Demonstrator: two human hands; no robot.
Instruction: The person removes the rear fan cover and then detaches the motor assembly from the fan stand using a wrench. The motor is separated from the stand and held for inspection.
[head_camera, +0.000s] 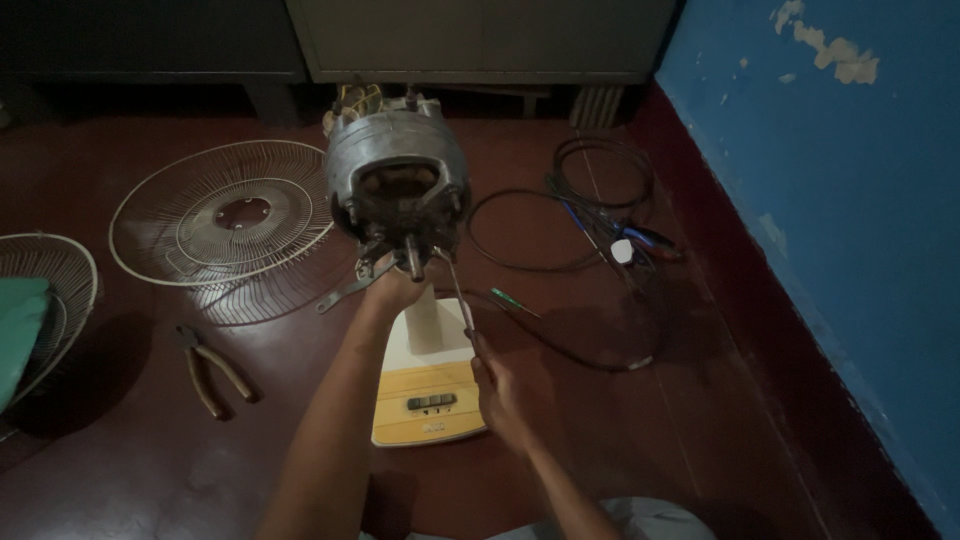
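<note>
Directly ahead, the fan motor (398, 180) is steadied by the left hand (393, 288), fingers curled beneath it; a screwdriver (456, 288), gripped by the right hand (497, 385), is angled up toward it.

Dim, warm light from above, deep shadows at edges, slightly soft focus.

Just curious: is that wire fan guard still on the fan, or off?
Off. The wire guard lies flat on the floor, left of the bare motor.
</note>
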